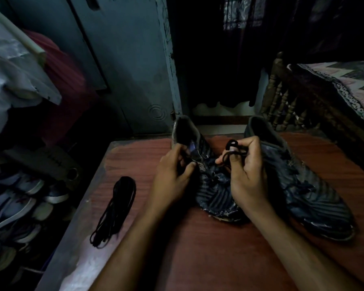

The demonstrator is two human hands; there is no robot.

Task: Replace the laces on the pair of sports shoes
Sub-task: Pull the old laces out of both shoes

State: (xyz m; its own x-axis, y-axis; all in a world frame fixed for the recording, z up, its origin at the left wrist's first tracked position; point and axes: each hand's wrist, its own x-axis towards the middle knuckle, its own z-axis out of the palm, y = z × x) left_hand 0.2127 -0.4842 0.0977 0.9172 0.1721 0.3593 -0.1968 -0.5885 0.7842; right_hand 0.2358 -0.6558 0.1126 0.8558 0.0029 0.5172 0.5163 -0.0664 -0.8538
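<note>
Above the left shoe (210, 185), right hand (248, 171) pinching a lace (232, 149) loop; left hand (174, 175) gripping the eyelet edge. Risk: hard tug snags lace, drags shoe off table (198, 259).

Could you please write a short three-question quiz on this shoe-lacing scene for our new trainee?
1. True or false: the bundle of spare laces lies on the table to the left of both shoes.
2. Which shoe is being worked on: A) the left shoe B) the right shoe?
3. What does the right hand pinch?

Key
1. True.
2. A; the left hand holds that shoe near its opening.
3. A loop of black lace coming from the left shoe.
</note>
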